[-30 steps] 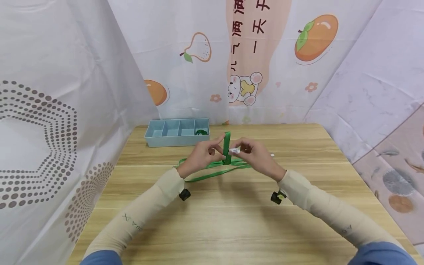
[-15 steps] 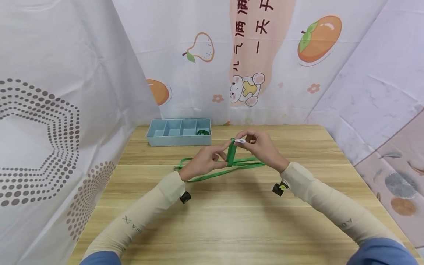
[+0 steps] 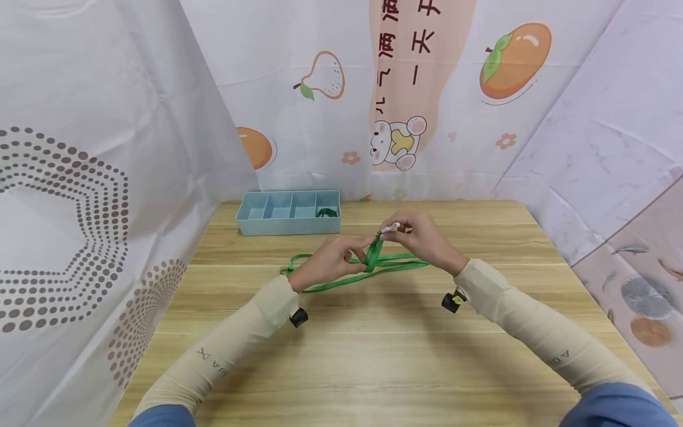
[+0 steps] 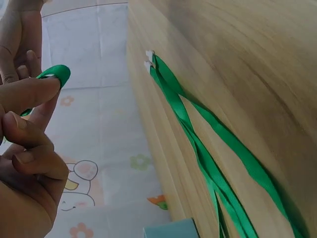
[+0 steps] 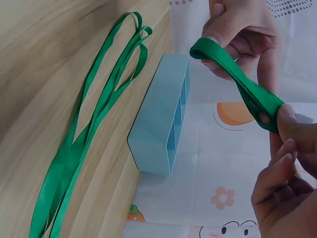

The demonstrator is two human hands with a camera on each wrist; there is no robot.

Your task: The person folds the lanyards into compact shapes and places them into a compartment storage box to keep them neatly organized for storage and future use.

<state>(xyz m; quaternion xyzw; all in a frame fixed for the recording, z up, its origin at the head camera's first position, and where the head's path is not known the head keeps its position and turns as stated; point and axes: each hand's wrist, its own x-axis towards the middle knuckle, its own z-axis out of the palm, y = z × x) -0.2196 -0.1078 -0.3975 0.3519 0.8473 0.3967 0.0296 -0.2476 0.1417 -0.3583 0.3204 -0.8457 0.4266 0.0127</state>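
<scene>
A green lanyard, wound into a flat loop with a white end piece, is stretched between the hands above the table. My left hand holds its lower end, the thumb against the band and the index finger reaching up along it. In the right wrist view the folded band runs from the left fingers to my right hand. The right thumb and fingers pinch the upper end beside the white piece. More green lanyards lie lengthwise on the table, with white ends.
A pale blue tray with a row of compartments stands at the back left of the wooden table. Its rightmost compartment holds a coiled green lanyard. A printed curtain hangs behind the table.
The right hand has moved up to the top of the loop with the white end piece. The loop, upright before, now leans right and looks narrower at the top.
</scene>
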